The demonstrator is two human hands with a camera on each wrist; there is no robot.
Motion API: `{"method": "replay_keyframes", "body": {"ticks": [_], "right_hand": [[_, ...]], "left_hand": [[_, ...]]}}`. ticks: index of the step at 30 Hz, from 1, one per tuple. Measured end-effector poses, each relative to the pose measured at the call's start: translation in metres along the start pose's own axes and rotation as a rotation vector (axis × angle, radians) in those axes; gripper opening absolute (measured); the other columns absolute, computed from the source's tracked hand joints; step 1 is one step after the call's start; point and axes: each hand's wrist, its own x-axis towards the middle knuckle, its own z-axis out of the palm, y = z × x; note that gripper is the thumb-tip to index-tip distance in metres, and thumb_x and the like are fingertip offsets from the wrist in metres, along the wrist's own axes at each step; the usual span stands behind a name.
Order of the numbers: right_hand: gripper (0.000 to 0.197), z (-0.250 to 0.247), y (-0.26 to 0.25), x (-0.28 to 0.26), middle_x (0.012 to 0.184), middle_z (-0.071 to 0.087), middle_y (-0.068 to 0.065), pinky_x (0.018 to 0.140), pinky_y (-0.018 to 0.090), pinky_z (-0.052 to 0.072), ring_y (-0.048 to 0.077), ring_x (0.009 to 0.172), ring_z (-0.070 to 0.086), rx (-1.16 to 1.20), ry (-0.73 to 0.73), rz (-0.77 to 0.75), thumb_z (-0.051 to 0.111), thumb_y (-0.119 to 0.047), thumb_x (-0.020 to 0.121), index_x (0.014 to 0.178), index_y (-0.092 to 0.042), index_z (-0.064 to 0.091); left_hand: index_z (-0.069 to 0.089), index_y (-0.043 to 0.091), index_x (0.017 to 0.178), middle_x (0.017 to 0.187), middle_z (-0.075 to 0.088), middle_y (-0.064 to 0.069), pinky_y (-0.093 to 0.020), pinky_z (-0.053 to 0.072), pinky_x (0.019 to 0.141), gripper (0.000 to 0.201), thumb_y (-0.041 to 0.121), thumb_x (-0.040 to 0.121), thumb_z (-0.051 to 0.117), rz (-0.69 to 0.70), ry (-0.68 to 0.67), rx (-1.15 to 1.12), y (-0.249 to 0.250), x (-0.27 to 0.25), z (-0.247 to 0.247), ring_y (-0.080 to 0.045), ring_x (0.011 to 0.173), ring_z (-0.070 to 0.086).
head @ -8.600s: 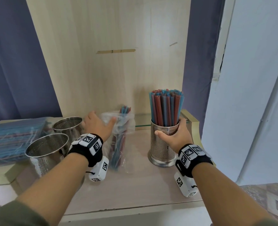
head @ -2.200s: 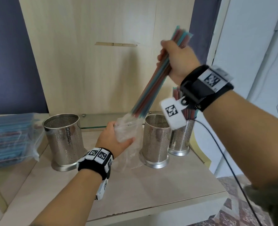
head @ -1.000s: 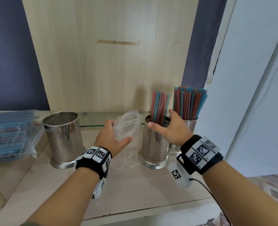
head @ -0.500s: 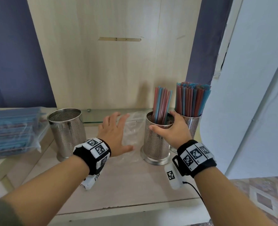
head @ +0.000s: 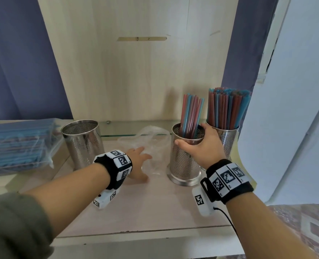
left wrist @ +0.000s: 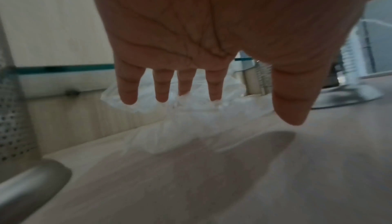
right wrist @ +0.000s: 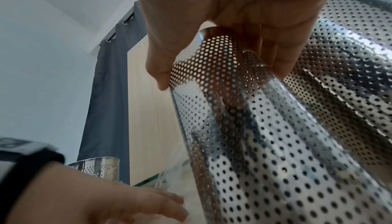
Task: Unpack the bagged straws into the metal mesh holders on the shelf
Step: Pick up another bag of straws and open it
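The middle mesh holder stands on the shelf with a small bundle of red and blue straws upright in it. My right hand grips its rim, thumb in front and fingers over the far side; the right wrist view shows the thumb against the perforated wall. The empty clear bag lies crumpled left of this holder. My left hand lies flat at the bag's near edge, its straight fingertips touching the plastic.
An empty mesh holder stands to the left. A holder packed with straws stands at the right end, touching the wall side. Several bagged straw packs lie stacked at far left. The shelf's front edge is near.
The right hand pulled the straws out of the bag and stood them in the middle holder, then took its rim. The left hand let the bag go and now lies flat on it.
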Motion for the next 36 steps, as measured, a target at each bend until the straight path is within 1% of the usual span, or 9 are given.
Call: {"method": "replay_keyframes", "body": {"ticks": [9,13,16,19,21,25,30,32,36], "right_hand": [[0.106,-0.004,-0.001,-0.001,0.140,0.044,0.000,0.104,0.030,0.041,0.015,0.128,0.046,-0.014,-0.031,0.010,0.083,-0.060,0.059,0.144,-0.017,0.038],[0.105,-0.005,-0.002,-0.002,0.140,0.044,0.000,0.105,0.029,0.039,0.015,0.128,0.045,-0.013,-0.031,0.012,0.084,-0.059,0.059,0.144,-0.016,0.037],[0.106,-0.006,-0.004,-0.002,0.141,0.043,0.001,0.105,0.028,0.038,0.015,0.129,0.045,-0.011,-0.036,0.016,0.084,-0.058,0.060,0.144,-0.016,0.037],[0.106,-0.007,-0.004,-0.003,0.142,0.042,0.002,0.105,0.031,0.039,0.016,0.129,0.045,-0.012,-0.035,0.019,0.084,-0.058,0.060,0.145,-0.016,0.036],[0.104,-0.006,-0.005,-0.003,0.140,0.043,0.001,0.104,0.032,0.041,0.016,0.126,0.047,-0.002,-0.034,0.020,0.084,-0.058,0.060,0.143,-0.016,0.038],[0.106,-0.005,-0.005,-0.003,0.132,0.050,-0.002,0.102,0.036,0.049,0.013,0.116,0.054,0.012,-0.030,0.030,0.080,-0.068,0.051,0.138,-0.019,0.044],[0.111,-0.005,-0.006,-0.002,0.128,0.055,-0.003,0.098,0.040,0.052,0.013,0.112,0.058,0.015,-0.038,0.051,0.075,-0.076,0.042,0.134,-0.022,0.048],[0.112,-0.006,-0.006,-0.002,0.129,0.054,-0.002,0.100,0.040,0.051,0.014,0.114,0.057,0.014,-0.051,0.060,0.075,-0.076,0.041,0.135,-0.021,0.047],[0.111,-0.007,-0.007,-0.002,0.133,0.053,0.000,0.101,0.039,0.049,0.016,0.117,0.056,-0.005,-0.056,0.055,0.079,-0.071,0.047,0.138,-0.019,0.045]], "left_hand": [[0.007,0.040,0.153,0.158,0.023,-0.010,-0.050,0.018,0.118,0.095,0.073,0.075,0.050,-0.148,0.112,-0.077,-0.013,0.064,0.010,-0.034,0.148,0.013],[0.009,0.039,0.154,0.158,0.023,-0.012,-0.045,0.019,0.119,0.086,0.067,0.085,0.051,-0.160,0.085,-0.145,-0.010,0.053,0.003,-0.033,0.147,0.016],[0.026,0.034,0.152,0.158,0.026,-0.012,-0.036,0.022,0.116,0.070,0.056,0.092,0.052,-0.114,0.089,-0.237,-0.006,0.022,-0.011,-0.027,0.147,0.023],[0.053,0.032,0.133,0.139,0.050,0.002,-0.030,0.037,0.102,0.049,0.057,0.090,0.054,-0.038,0.313,-0.278,-0.010,-0.024,-0.023,-0.017,0.120,0.051],[0.060,0.031,0.122,0.126,0.053,0.004,-0.032,0.040,0.098,0.043,0.057,0.088,0.057,-0.058,0.507,-0.326,-0.021,-0.054,-0.029,-0.017,0.108,0.052],[0.066,0.019,0.116,0.129,0.051,-0.013,-0.046,0.032,0.106,0.047,0.051,0.082,0.068,-0.280,0.949,-0.329,-0.053,-0.084,-0.041,-0.034,0.124,0.038],[0.047,0.013,0.136,0.142,0.036,-0.024,-0.053,0.032,0.108,0.075,0.054,0.077,0.070,-0.634,0.773,-0.426,-0.101,-0.077,-0.029,-0.043,0.132,0.029],[0.041,0.011,0.139,0.138,0.038,-0.025,-0.052,0.030,0.107,0.080,0.054,0.078,0.070,-0.631,0.733,-0.451,-0.107,-0.075,-0.021,-0.045,0.129,0.031],[0.033,0.012,0.145,0.147,0.031,-0.024,-0.054,0.026,0.111,0.089,0.051,0.077,0.074,-0.573,0.818,-0.504,-0.104,-0.080,-0.018,-0.043,0.136,0.026]]}}
